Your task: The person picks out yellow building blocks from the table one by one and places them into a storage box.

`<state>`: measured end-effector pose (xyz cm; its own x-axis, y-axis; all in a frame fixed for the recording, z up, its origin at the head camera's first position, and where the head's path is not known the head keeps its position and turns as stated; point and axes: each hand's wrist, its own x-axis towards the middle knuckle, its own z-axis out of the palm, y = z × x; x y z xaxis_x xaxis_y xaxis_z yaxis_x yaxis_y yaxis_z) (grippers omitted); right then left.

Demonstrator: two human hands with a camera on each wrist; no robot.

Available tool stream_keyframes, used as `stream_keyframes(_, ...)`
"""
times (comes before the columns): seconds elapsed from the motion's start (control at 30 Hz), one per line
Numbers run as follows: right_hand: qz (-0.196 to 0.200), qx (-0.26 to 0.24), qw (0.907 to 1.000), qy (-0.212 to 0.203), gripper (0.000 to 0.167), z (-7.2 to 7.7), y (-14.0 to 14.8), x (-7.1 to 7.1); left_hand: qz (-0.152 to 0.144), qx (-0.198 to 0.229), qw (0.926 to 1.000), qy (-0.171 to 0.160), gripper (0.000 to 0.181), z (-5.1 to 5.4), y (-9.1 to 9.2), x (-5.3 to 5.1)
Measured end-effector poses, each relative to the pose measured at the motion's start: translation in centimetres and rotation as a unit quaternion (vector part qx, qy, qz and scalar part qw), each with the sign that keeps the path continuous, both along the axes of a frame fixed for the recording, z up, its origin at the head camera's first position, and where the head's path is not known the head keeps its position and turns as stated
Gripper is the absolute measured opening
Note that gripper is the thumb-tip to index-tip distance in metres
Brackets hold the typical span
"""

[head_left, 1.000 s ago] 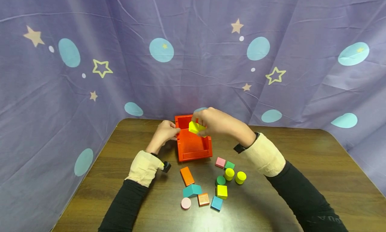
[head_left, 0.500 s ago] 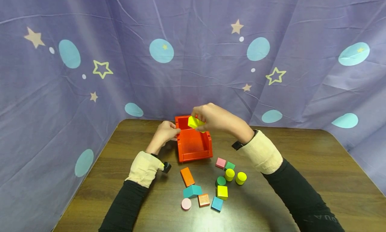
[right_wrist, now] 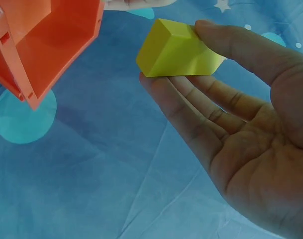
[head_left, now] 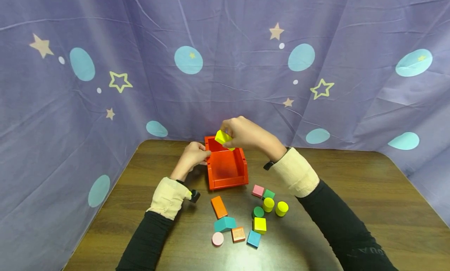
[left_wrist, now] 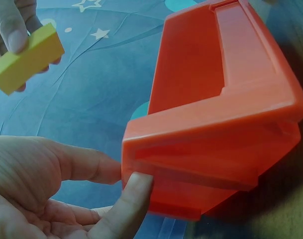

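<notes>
My right hand (head_left: 246, 132) pinches a yellow block (head_left: 223, 138) between thumb and fingers, up over the far part of a red plastic bin (head_left: 227, 182). In the right wrist view the yellow block (right_wrist: 181, 52) has a slanted end and stands apart from the bin (right_wrist: 66, 55). At the bin's left wall, my left hand (head_left: 192, 153) grips the edge. The left wrist view shows that hand's thumb (left_wrist: 129, 199) against the red wall (left_wrist: 191, 164) and a finger beside it. Part of the bin's far end is hidden behind the block and my right hand.
Loose blocks lie on the wooden table (head_left: 165, 239) nearer me: an orange block (head_left: 219, 207), a teal block (head_left: 225, 224), a pink disc (head_left: 217, 239), a blue block (head_left: 254, 239), yellow cylinders (head_left: 281, 209) and several others. A patterned purple cloth (head_left: 225, 75) hangs behind the table.
My right hand has risen and shifted away and a little left with the yellow block in its grip. The left hand and the bin have stayed in place.
</notes>
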<state>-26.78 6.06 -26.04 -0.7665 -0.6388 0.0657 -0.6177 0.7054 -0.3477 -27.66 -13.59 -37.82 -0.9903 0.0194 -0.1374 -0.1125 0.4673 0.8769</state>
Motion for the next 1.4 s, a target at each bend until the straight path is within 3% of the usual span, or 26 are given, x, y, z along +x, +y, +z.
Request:
stream_keyframes(0.47, -0.018, 0.026, 0.9995, -0.006, 0.031, -0.5, -1.4, -1.5, -0.006, 0.019, 0.9998, -0.007, 0.015, -0.2, -0.1, -0.1)
stream_keyframes(0.6, -0.02, 0.034, 0.9991, -0.017, 0.032, -0.4, -1.8, -1.8, 0.001, 0.018, 0.9996, -0.02, 0.007, -0.2, -0.2, -0.1)
stream_keyframes(0.73, -0.025, 0.045, 0.9983, -0.027, 0.034, -0.3, -2.3, -2.1, 0.002, 0.021, 0.9993, -0.032, 0.015, -0.1, -0.2, 0.0)
stream_keyframes(1.23, -0.039, 0.068, 0.9966, -0.026, 0.033, -1.3, -3.8, -3.7, -0.005, 0.033, 0.9991, -0.028, 0.009, 0.1, -0.1, -0.1)
stream_keyframes(1.4, -0.039, 0.068, 0.9966, -0.023, 0.019, -1.7, -4.2, -4.0, -0.008, 0.03, 0.9992, -0.024, 0.008, 0.0, -0.1, -0.2)
